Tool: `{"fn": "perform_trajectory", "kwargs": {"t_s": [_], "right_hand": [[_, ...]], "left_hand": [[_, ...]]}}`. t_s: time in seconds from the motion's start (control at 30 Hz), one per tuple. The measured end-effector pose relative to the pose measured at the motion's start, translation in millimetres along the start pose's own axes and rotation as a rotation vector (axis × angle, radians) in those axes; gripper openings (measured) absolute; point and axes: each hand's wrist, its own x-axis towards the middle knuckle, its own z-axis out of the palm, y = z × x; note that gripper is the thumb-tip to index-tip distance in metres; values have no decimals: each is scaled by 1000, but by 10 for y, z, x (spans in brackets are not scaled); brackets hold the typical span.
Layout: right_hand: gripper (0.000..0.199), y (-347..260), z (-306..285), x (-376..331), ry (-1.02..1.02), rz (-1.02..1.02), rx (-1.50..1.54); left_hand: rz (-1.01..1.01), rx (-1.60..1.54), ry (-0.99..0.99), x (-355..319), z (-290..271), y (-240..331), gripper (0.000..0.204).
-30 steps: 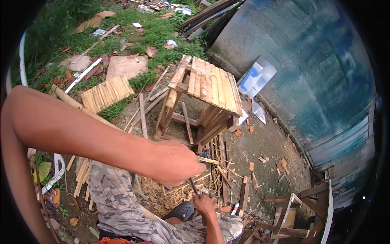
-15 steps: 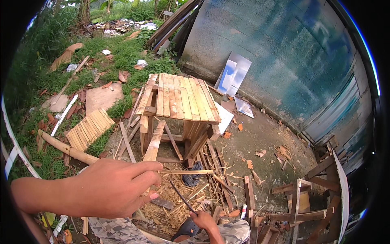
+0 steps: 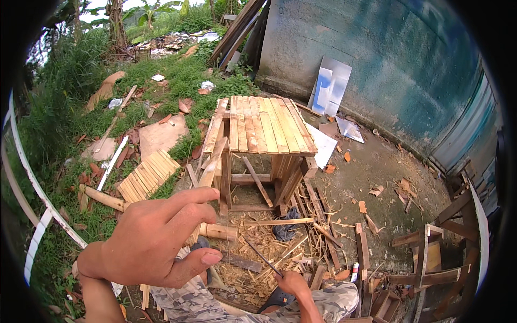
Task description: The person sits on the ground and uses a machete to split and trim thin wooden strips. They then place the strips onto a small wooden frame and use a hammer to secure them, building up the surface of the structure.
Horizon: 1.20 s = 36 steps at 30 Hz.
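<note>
My left hand [image 3: 153, 237] is raised at the left, fingers curled and thumb apart, around a pale bamboo slat [image 3: 212, 167]. The slat slants up from the hand toward the left front of a small wooden frame table [image 3: 264, 124] topped with bamboo strips. Low in the middle, my right hand [image 3: 293, 282] grips a thin, dark, long-bladed knife [image 3: 258, 252], its blade pointing up and left over the shavings. Behind my left hand runs a round bamboo pole [image 3: 102, 198]; its cut end shows right of the fingers.
Bamboo shavings [image 3: 253, 274] cover the ground by my legs. A panel of joined bamboo strips [image 3: 148, 175] lies on the grass at left. Wooden scraps [image 3: 362, 247] and a broken wooden frame [image 3: 425, 264] are at right. A blue-green wall [image 3: 388, 70] stands behind.
The view has shifted, so the scene sits further right. My left hand's thumb and fingers are further apart, and the slat stands more upright. The pole's cut end has come into sight.
</note>
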Motion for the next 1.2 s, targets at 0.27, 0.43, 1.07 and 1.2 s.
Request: {"fn": "perform_trajectory", "kwargs": {"t_s": [0.27,0.43,1.07,1.2], "right_hand": [[61,-23,61,30,-33,-59,-47],[60,-64,60,70,-28,-83,-116],[57,-280,21,115,22,-130,-144],[58,-325,41,192,12,-178,-179]], "left_hand": [[130,231,171,507,852,-938,18],[47,281,34,840,1493,-1916,22],[-644,144,142,1301,1978,-3024,55],[-990,-186,160,1407,2140,-3283,48]]}}
